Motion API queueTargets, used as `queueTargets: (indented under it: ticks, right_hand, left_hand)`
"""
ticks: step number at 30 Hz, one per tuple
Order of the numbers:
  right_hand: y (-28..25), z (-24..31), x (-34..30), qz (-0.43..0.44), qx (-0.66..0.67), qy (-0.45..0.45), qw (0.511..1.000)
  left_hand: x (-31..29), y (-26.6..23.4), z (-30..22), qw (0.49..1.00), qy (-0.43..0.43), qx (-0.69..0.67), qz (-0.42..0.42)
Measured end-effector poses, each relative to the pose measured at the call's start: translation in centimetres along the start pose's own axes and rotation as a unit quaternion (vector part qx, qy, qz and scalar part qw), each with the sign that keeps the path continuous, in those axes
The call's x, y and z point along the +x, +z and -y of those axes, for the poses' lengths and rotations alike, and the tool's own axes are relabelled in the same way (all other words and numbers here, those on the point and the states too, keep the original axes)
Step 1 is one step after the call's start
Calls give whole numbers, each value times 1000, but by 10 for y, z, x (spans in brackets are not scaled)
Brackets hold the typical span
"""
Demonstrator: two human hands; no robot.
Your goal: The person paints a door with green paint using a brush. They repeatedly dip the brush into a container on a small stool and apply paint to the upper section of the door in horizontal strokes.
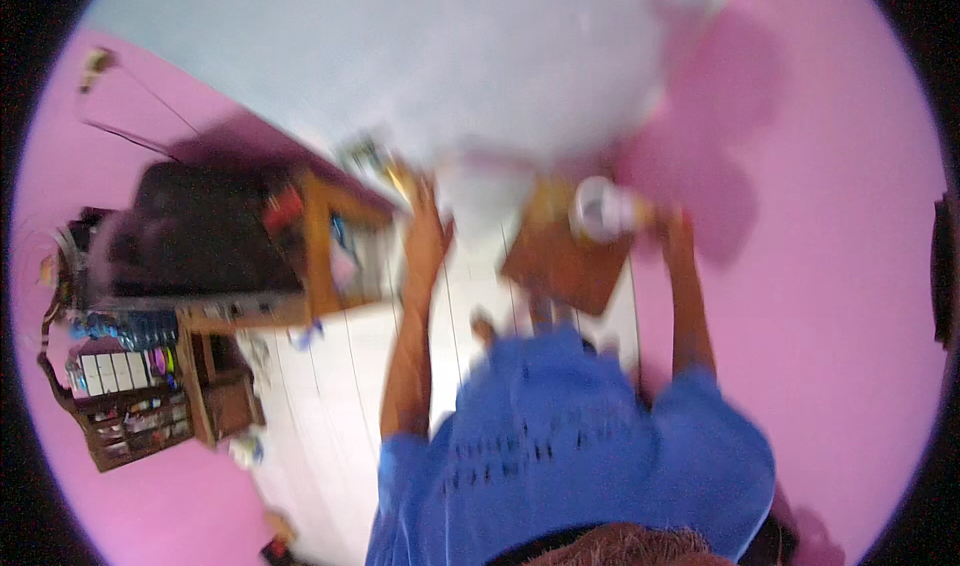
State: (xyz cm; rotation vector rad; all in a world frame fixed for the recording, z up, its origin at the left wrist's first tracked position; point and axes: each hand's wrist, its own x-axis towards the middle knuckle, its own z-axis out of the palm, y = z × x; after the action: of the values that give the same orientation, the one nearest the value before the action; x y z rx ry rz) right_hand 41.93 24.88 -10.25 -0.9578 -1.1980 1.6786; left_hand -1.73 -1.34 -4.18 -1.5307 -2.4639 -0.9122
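Note:
My left hand point(425, 216) reaches forward beside the cabinet, its fingers smeared by motion. A blurred yellow thing point(399, 179) shows right at the fingertips; I cannot tell whether it is gripped. Just past it is a blurred dark green thing point(364, 154). My right hand point(676, 226), near the pink wall, is closed on the tan end of a white, round-ended object point(600, 209) with a grey middle. Its exact kind is too blurred to tell. Below that object stands a brown, box-like piece point(570, 266) with a flat top.
On the left, a wooden cabinet point(318, 241) carries a large black television-like object point(205, 228). Farther left is a dresser with a mirror point(130, 396). Pink walls point(800, 296) flank the white tiled floor point(340, 406), where a small blue-and-white item point(306, 335) lies near the cabinet.

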Motion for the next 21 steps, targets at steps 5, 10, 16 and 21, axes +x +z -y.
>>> queueTargets:
  ticks: [5,10,16,21]
  right_hand:
    - [-11,-77,-20,-129,346,181,912]
    - [56,12,-14,-19,390,133,911]
    - [106,87,75,1,175,-175,969]
    - [239,339,58,77,267,-202,939]
  left_hand:
    - [25,-27,-21,999,8,-24,44]
    - [9,-21,-18,999,-16,-38,24]
    - [28,-40,-29,999,0,5,50]
    - [32,-36,-30,998,6,23,61]
